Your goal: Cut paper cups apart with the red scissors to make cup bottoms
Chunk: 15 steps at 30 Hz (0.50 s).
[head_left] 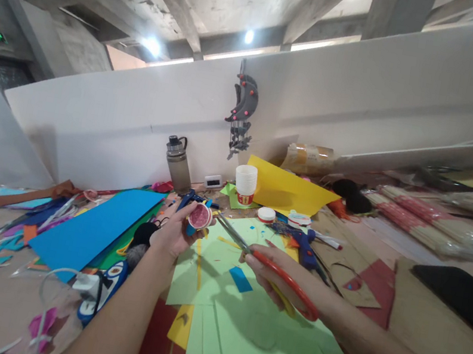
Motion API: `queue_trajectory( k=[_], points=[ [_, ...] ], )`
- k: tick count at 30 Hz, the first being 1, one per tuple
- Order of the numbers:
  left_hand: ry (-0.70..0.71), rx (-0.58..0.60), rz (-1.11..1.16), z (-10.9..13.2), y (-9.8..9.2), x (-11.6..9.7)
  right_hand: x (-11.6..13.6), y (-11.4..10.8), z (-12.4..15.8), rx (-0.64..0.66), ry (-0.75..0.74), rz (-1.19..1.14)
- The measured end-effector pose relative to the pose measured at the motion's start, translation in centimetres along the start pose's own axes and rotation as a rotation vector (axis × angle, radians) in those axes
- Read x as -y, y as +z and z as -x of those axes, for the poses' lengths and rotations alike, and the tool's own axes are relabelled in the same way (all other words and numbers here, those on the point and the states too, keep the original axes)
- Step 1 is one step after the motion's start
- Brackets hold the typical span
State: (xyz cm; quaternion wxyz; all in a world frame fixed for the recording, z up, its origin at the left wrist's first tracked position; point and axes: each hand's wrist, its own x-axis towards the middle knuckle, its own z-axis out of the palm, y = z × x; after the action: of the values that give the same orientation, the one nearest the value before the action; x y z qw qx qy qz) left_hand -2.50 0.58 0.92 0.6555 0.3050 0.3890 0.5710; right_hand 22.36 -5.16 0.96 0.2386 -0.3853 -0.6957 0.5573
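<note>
The left hand point(175, 233) pinches a small, light, rigid round cup point(199, 217) by its rim, while the right hand point(279, 275) grips red-handled scissors point(267, 262), blades nearly closed.

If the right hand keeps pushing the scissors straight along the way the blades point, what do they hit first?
Most likely the small round cup held in the left hand. The right hand aims the red-handled scissors up and left, tips close beside the cup's rim; depth is unclear, so they might pass just alongside.
</note>
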Motion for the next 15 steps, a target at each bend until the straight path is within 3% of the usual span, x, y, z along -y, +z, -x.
queue_trajectory(
  k=[6, 15],
  points=[
    [0.000, 0.010, -0.003, -0.06, -0.21, 0.11, 0.51, -0.03, 0.30, 0.020, -0.034, 0.055],
    [-0.029, -0.017, -0.030, 0.29, 0.05, -0.27, 0.70, -0.23, 0.32, 0.018, 0.037, -0.002]
  ],
)
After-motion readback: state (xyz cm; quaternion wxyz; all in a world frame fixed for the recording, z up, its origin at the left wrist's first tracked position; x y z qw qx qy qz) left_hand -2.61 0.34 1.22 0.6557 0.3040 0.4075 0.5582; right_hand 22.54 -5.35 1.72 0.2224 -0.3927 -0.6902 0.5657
